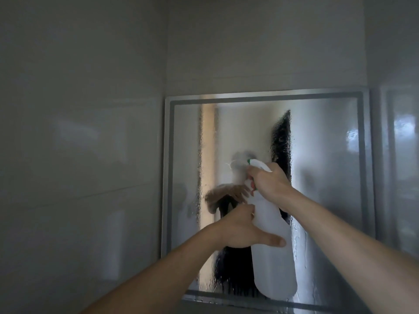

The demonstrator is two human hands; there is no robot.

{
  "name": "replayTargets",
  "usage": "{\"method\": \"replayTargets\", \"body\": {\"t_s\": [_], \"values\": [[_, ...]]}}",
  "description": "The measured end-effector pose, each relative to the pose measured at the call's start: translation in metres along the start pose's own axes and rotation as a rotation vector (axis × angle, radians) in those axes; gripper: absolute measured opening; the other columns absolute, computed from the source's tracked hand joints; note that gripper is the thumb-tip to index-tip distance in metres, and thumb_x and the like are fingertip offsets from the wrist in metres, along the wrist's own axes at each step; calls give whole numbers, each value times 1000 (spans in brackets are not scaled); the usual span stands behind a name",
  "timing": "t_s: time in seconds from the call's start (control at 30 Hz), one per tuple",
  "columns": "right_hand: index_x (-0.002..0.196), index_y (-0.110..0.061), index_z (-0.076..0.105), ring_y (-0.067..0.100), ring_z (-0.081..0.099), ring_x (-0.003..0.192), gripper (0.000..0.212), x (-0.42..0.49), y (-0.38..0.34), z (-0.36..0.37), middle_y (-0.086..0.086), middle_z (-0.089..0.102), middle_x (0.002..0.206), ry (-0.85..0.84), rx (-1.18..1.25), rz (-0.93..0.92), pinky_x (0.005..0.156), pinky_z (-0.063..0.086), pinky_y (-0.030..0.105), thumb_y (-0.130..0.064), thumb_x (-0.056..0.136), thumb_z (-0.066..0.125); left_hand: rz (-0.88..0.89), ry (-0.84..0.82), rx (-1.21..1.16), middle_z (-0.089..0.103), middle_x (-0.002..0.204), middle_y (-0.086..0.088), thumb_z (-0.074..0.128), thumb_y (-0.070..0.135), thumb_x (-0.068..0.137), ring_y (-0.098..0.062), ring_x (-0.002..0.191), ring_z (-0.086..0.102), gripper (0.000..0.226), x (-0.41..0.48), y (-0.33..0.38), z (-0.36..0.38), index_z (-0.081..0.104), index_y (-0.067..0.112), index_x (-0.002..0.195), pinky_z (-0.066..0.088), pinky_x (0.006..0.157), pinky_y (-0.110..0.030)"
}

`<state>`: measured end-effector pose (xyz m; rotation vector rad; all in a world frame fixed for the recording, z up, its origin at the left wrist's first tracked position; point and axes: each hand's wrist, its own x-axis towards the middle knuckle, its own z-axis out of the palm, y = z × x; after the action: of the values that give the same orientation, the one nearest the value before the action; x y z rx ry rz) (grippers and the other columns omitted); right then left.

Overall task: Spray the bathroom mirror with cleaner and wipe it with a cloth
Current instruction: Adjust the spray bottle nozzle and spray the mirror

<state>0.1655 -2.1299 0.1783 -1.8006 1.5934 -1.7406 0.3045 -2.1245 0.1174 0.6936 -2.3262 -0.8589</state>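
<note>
Toward 6 o'clock of the wet mirror (328,155), the plastic spray bottle (272,257), probably light but slippery, is gripped at its trigger neck by the right hand (267,180) while the left hand (240,230) clasps its body.

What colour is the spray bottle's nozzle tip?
The nozzle tip of the spray bottle is green; head view.

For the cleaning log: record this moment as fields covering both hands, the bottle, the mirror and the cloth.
right hand: grips the spray bottle at its trigger
left hand: holds the bottle's body, thumb across the front
spray bottle: white, translucent, nozzle towards the mirror
mirror: framed, wall-mounted, wet with droplets and runs
cloth: none in view
</note>
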Motion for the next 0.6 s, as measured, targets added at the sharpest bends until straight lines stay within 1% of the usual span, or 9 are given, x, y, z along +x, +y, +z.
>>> {"method": "replayTargets", "body": {"t_s": [0.03, 0.07, 0.13, 0.2, 0.3, 0.4, 0.47, 0.53, 0.6], "values": [[73, -27, 58, 17, 59, 70, 25, -2, 3, 2, -4, 64, 76, 23, -1, 12, 71, 45, 32, -49, 83, 53, 2, -13, -14, 74, 117, 9, 88, 28, 77, -5, 109, 68, 48, 0, -2, 0, 69, 21, 120, 53, 102, -31], [75, -23, 59, 17, 60, 71, 28, -3, 5, 3, -2, 65, 78, 47, -4, 17, 71, 45, 32, -50, 83, 53, 2, -23, -25, 73, 118, 9, 87, 26, 78, -5, 109, 68, 48, 0, -3, 0, 68, 21, 121, 53, 102, -30], [74, -5, 60, 16, 58, 64, 38, -7, 6, 4, 9, 67, 73, 61, 3, 9, 66, 44, 33, -42, 79, 53, -8, -41, -36, 73, 118, 9, 87, 26, 78, -4, 109, 68, 49, 0, -5, 1, 67, 21, 122, 53, 103, -30], [78, 2, 58, 15, 55, 60, 38, -12, 6, 5, 6, 65, 69, 45, 23, 7, 67, 43, 35, -37, 78, 54, -22, -61, -28, 72, 120, 10, 87, 29, 78, -6, 112, 67, 52, 0, -8, 2, 66, 22, 125, 51, 105, -32], [63, -11, 57, 10, 53, 54, 30, -22, 11, 6, -11, 58, 54, 34, 7, 29, 61, 40, 30, -34, 83, 57, -44, -111, -11, 71, 122, 12, 85, 38, 79, -6, 116, 64, 52, -2, -12, 6, 66, 27, 126, 49, 108, -34], [60, -10, 66, 11, 62, 59, 38, -34, 19, 11, -7, 67, 57, 9, 0, 48, 65, 46, 31, -38, 85, 58, -73, -192, -6, 72, 121, 12, 79, 48, 82, -7, 112, 67, 49, -6, -17, 11, 66, 28, 125, 54, 101, -35], [55, -18, 71, 2, 61, 53, 41, -47, 24, 13, -7, 69, 56, -22, 22, 42, 59, 45, 20, -37, 88, 56, -110, -214, -6, 73, 118, 7, 74, 53, 84, -12, 109, 70, 46, -9, -21, 15, 68, 26, 122, 56, 99, -38], [45, -32, 68, -6, 54, 44, 45, -59, 27, 16, -15, 62, 48, -53, 82, 11, 46, 38, 7, -30, 88, 55, -134, -221, 25, 73, 118, 3, 70, 55, 86, -18, 110, 70, 46, -12, -26, 19, 68, 24, 120, 55, 101, -44], [46, -37, 68, -8, 55, 45, 42, -71, 30, 21, -17, 62, 47, -77, 135, 11, 47, 39, 6, -27, 83, 52, -141, -245, 39, 73, 119, 0, 69, 52, 88, -21, 111, 69, 43, -13, -32, 23, 69, 22, 118, 55, 101, -46]]}}
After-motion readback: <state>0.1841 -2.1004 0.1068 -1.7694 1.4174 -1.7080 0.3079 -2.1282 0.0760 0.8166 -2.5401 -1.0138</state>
